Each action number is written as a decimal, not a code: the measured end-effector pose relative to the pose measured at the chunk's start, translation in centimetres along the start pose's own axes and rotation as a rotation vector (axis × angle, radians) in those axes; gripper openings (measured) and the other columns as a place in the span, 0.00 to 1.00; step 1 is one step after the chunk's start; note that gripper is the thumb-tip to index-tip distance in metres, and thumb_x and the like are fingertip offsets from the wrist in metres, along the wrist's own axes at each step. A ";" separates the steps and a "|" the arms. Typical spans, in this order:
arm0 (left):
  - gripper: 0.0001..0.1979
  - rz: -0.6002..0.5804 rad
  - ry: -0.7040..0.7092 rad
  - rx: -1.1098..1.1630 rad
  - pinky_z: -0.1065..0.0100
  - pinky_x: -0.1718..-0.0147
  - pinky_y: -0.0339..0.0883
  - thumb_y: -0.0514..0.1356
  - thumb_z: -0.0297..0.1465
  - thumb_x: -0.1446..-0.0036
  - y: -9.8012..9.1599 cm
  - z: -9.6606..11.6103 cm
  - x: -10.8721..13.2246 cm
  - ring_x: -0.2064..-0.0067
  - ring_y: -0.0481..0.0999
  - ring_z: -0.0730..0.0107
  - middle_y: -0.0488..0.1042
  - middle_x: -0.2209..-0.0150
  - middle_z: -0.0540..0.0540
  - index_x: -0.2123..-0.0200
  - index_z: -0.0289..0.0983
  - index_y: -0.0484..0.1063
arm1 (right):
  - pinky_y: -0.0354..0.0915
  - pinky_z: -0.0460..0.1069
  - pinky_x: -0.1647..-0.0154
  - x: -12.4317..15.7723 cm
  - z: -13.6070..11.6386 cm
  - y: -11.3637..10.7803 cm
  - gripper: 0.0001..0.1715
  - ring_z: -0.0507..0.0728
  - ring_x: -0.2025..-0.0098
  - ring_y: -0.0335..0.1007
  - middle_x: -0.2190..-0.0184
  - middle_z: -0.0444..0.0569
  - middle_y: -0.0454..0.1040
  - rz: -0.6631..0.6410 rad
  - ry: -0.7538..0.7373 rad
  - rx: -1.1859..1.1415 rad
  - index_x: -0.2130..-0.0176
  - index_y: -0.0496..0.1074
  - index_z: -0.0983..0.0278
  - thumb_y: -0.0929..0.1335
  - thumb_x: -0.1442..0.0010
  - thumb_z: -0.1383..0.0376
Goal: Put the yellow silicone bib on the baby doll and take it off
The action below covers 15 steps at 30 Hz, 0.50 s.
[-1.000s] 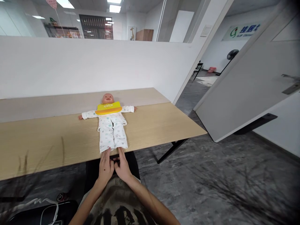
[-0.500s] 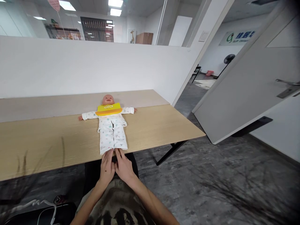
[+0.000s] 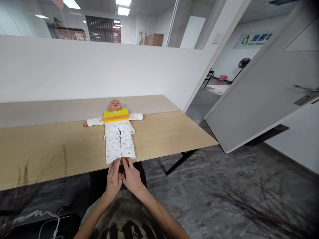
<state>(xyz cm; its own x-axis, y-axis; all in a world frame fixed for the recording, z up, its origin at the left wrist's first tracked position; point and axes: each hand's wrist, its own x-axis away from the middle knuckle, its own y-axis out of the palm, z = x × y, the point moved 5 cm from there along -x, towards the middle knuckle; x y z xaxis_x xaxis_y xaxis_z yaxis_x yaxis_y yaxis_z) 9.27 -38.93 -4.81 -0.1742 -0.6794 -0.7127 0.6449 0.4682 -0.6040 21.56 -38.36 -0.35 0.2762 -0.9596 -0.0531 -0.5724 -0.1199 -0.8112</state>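
Note:
A baby doll (image 3: 115, 105) lies on its back on the wooden table (image 3: 164, 132), head toward the wall and arms spread sideways. It wears a white printed top and white printed trousers (image 3: 113, 146). A yellow bib (image 3: 115, 114) with an orange lower pocket covers its chest. At the table's front edge, just below the trouser cuffs, are my left hand (image 3: 114, 177) and my right hand (image 3: 131, 177), side by side. Both have fingers stretched forward, fingertips at the edge beside the cuffs; whether they touch the cloth I cannot tell. Neither hand holds anything.
A white wall (image 3: 94, 71) with a window above rises behind the table. To the right a grey door (image 3: 259, 96) stands ajar beside a doorway, with a black fan (image 3: 244, 62) beyond. A white cable (image 3: 47, 214) lies over a dark seat at lower left.
The view has shifted very slightly. My hands and the doll stay in the same place.

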 end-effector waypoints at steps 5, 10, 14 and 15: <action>0.32 0.000 -0.097 0.116 0.52 0.39 0.72 0.50 0.21 0.35 -1.2 0.4 0.6 0.37 0.75 0.57 0.74 0.37 0.39 0.29 0.40 0.59 | 0.74 0.59 0.42 0.7 0.9 0.8 0.42 0.64 0.39 0.71 0.29 0.62 0.55 0.064 -0.088 -0.216 0.28 0.55 0.65 0.63 0.39 0.71; 0.14 0.155 -0.428 0.255 0.52 0.48 0.77 0.56 0.28 0.38 -3.5 -2.6 -0.5 0.52 0.83 0.57 0.83 0.55 0.42 0.51 0.39 0.77 | 0.72 0.48 0.67 1.4 2.9 -0.6 0.21 0.53 0.66 0.75 0.49 0.55 0.75 0.286 -0.173 -0.550 0.47 0.75 0.64 0.62 0.36 0.68; 0.07 0.275 -0.838 0.480 0.53 0.49 0.75 0.59 0.29 0.45 -4.4 -9.2 -4.1 0.60 0.80 0.59 0.80 0.65 0.44 0.63 0.37 0.75 | 0.69 0.48 0.66 -0.8 7.3 -3.4 0.16 0.54 0.69 0.73 0.67 0.49 0.78 0.418 -0.091 -0.640 0.58 0.77 0.64 0.62 0.33 0.61; 0.06 0.295 -0.876 0.481 0.54 0.48 0.74 0.58 0.27 0.45 -4.5 -11.0 -5.4 0.59 0.80 0.60 0.80 0.64 0.44 0.64 0.36 0.74 | 0.69 0.48 0.67 -1.9 8.8 -4.2 0.17 0.54 0.70 0.72 0.67 0.50 0.78 0.442 -0.056 -0.641 0.59 0.77 0.65 0.62 0.33 0.59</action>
<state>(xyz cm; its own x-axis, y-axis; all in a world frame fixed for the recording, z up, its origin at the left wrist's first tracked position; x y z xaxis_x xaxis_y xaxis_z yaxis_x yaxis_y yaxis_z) -0.89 -31.17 -2.14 0.5160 -0.8365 -0.1845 0.8359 0.5387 -0.1049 30.25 -33.76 -1.93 -0.0527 -0.9402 -0.3365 -0.9682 0.1307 -0.2135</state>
